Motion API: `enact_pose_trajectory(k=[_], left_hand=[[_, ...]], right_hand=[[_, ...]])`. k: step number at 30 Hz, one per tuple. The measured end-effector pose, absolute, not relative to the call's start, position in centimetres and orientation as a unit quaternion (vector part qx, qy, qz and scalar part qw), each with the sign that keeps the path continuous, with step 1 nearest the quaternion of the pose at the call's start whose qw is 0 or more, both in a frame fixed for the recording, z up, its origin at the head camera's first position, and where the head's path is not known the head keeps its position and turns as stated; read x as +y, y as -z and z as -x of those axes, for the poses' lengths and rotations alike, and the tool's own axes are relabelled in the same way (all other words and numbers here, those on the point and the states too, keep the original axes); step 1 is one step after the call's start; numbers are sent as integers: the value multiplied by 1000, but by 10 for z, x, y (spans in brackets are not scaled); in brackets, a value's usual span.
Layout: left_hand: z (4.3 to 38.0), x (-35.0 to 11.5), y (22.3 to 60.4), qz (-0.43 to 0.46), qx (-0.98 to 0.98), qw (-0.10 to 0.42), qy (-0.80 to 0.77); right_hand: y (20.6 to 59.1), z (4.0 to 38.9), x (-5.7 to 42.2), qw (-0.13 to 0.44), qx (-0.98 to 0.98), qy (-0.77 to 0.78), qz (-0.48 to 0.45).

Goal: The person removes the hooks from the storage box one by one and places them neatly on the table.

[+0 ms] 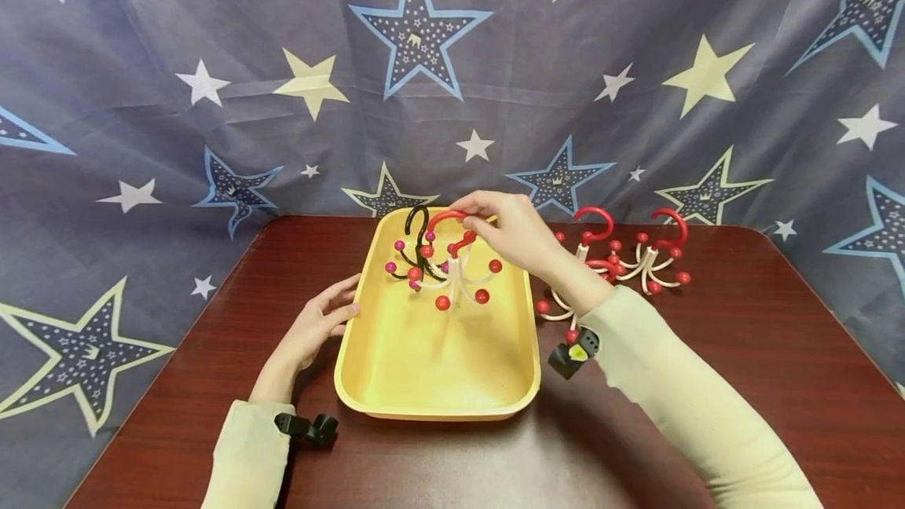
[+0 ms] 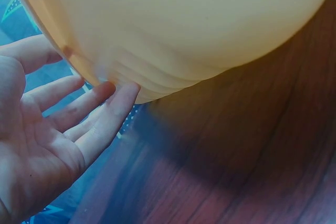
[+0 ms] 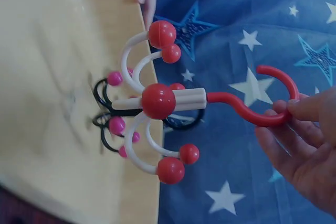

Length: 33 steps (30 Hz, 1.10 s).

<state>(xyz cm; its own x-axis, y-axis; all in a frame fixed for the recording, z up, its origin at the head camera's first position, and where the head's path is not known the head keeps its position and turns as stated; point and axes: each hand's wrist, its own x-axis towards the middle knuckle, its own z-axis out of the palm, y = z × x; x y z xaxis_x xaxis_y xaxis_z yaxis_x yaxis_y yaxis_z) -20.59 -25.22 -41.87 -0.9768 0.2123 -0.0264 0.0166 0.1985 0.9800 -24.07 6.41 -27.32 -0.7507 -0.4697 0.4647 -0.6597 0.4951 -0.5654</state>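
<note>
My right hand (image 1: 511, 236) pinches the red hook end of a multi-arm hanger (image 3: 189, 99) by thumb and fingers. Its white curved arms end in red balls and hang over the yellow tray (image 1: 396, 368). At the tray's left side, my left hand (image 1: 320, 322) holds the rim, the thumb at its edge and the fingers against the outer wall, as the left wrist view shows. A black hanger with magenta balls (image 1: 423, 251) lies inside the tray's far end, partly hidden behind the white one.
Several more white hangers with red hooks and balls, among them the rightmost hanger (image 1: 649, 261), stand or lie right of the tray, some partly behind my right forearm. The dark red wooden table (image 1: 721, 383) ends at a star-patterned curtain (image 1: 495, 116).
</note>
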Motion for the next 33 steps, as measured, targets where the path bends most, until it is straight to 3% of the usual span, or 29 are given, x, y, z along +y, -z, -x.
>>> enact_pose_trajectory(k=[15,33], left_hand=[[206,-254,417,-78,769,78,-629],[205,-252,417,-78,772,76,-627]], right_hand=[[242,225,125,205,-876,-350,-263],[241,205,196,292,-861,-363,-205]])
